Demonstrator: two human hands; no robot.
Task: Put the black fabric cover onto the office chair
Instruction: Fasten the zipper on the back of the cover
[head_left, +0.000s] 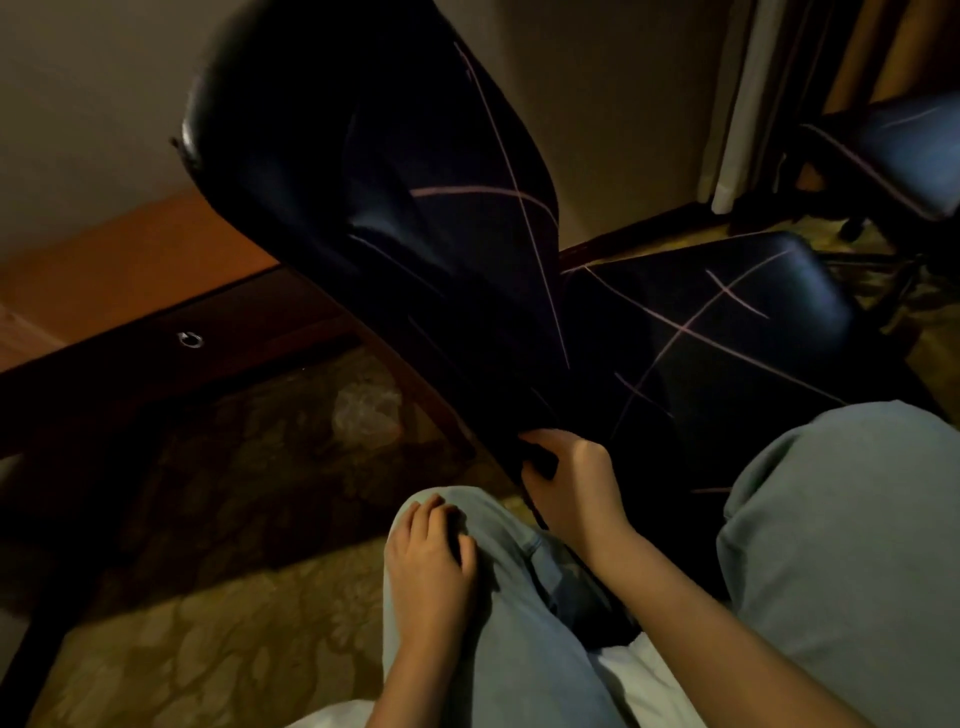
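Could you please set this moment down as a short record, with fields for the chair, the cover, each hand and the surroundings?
chair: office chair, backrest tilted, seat to its right
cover: black fabric cover with thin pink lines, lying over the backrest and seat
right hand: right hand grips the cover's lower edge at the foot of the backrest
left hand: left hand rests on the left knee, holding nothing
surroundings: wooden drawer with ring pull at left; patterned carpet; second chair at upper right
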